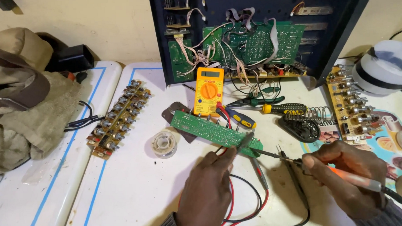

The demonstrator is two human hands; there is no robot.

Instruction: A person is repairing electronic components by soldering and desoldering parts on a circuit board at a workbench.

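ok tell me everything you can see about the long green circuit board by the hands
The long green circuit board is a narrow strip lying flat and slanted on the white table, its solder side up. Its upper end sits beside the yellow multimeter. The left hand steadies its lower end, where the soldering iron in the right hand meets it.

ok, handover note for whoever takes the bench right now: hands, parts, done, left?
Left hand: fingertips hold down the near end of the green board.
Right hand: grips the soldering iron, tip at the board's right end.
Solder spool lies left of the board, multimeter behind it, its leads running under the hands.
Done: board is flat on the table, iron at the joint.
Left: cannot tell whether the joint is finished; second knob board lies untouched to the left.
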